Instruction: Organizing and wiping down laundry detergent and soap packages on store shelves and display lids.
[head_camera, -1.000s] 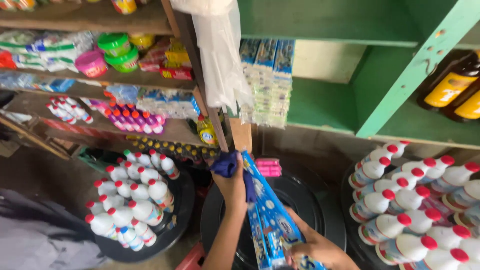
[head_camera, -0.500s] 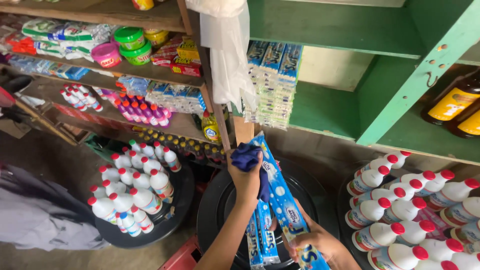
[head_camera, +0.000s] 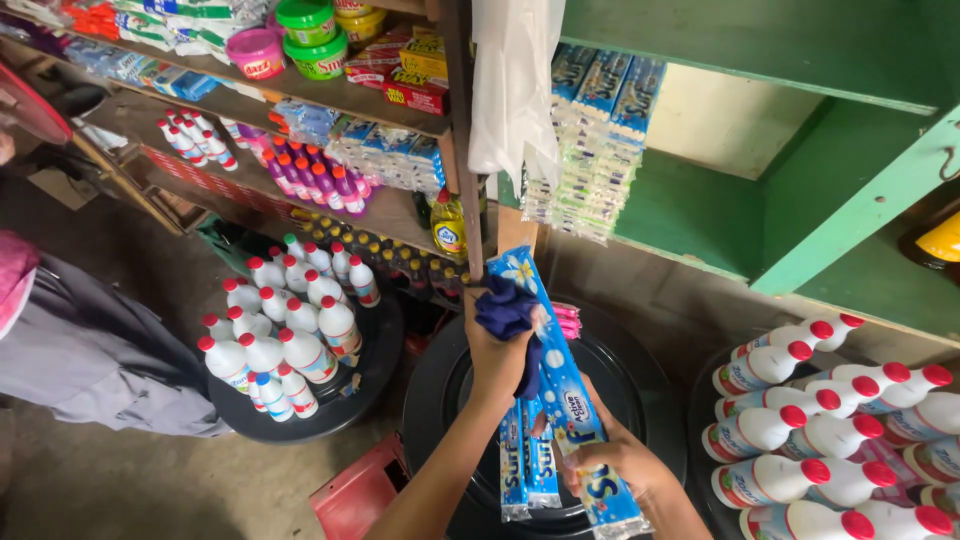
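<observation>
My left hand (head_camera: 497, 352) grips a dark blue cloth (head_camera: 506, 310) and presses it against the upper part of a long blue strip of sachets (head_camera: 556, 372). My right hand (head_camera: 622, 467) holds the lower end of that strip. Two more blue sachet strips (head_camera: 527, 470) hang below my left hand. All of this is above a round black lid (head_camera: 630, 372).
White bottles with red caps (head_camera: 286, 330) stand on a black tub at left, and more (head_camera: 835, 440) lie at right. Wooden shelves (head_camera: 300, 95) carry packets and tubs. A green shelf (head_camera: 830, 210) has hanging sachet strips (head_camera: 592, 130) and a plastic bag (head_camera: 515, 85). A person's grey clothing (head_camera: 80, 350) is at left.
The view has tilted down and closer. My left hand with the cloth has slid along the strip, and the strip has shifted slightly.
</observation>
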